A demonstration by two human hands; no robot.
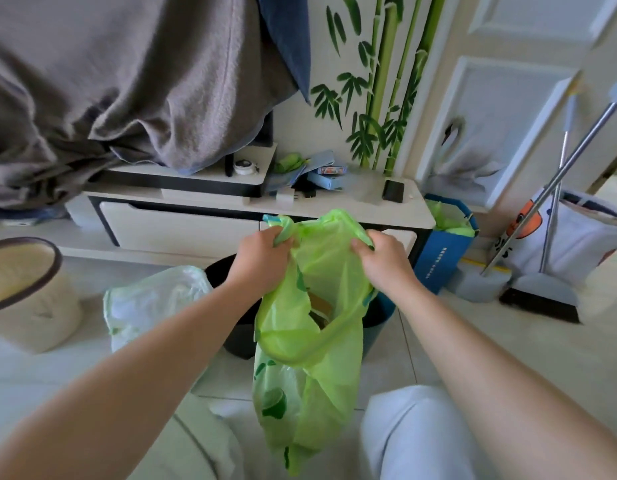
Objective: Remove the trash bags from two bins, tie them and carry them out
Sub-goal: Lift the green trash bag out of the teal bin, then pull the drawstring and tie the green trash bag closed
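Two hands are seen, both curled shut on one green trash bag (314, 358). A bunched corner of the bag's mouth is gripped in the fist of the left hand (265, 252), and the opposite edge is pinched between the thumb and bent fingers of the right hand (381, 258). The mouth is thus held spread between the hands, and some brown contents can be seen inside. The bag is held up in the air and hangs down between the person's two knees, clear of the dark bin (236, 334) just behind it. A blue wall (378, 320) shows at the bag's right; whether it belongs to the same bin or to a second one cannot be told. One pale translucent bag (154, 299) is set on the floor (473, 334) just left of the dark bin. One cream container (33, 306) with a dark rim stands farther left. One blue paper bag (442, 254) lined in green is placed at the right end of the low surface (352, 206), on which one dark phone (393, 190) is laid. One dustpan (480, 284) and one broom (539, 299) are leaned farther right.
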